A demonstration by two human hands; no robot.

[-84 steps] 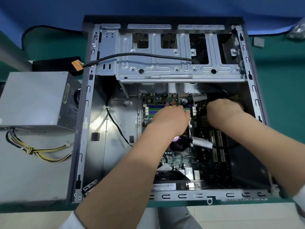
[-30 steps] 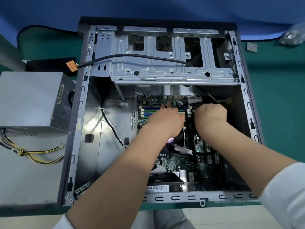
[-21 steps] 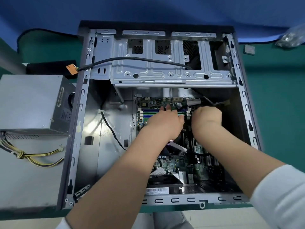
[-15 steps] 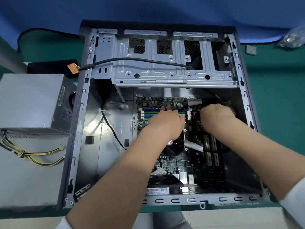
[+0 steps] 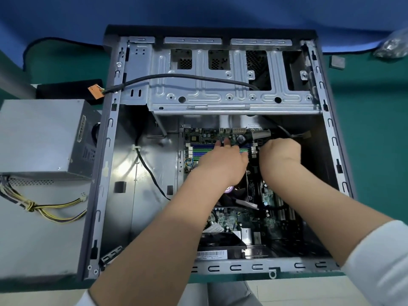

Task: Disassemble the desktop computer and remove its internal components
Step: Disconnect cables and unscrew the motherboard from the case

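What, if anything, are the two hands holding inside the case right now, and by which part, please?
The left hand holds nothing; its straight fingers rest on the memory slots. The right hand is curled over the motherboard, its grip hidden, so it cannot be told.

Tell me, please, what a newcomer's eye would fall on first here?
Two bare hands, left hand and right hand, meet over the motherboard inside the open computer case. Left of the case lies the removed power supply, its yellow-and-black wires trailing.
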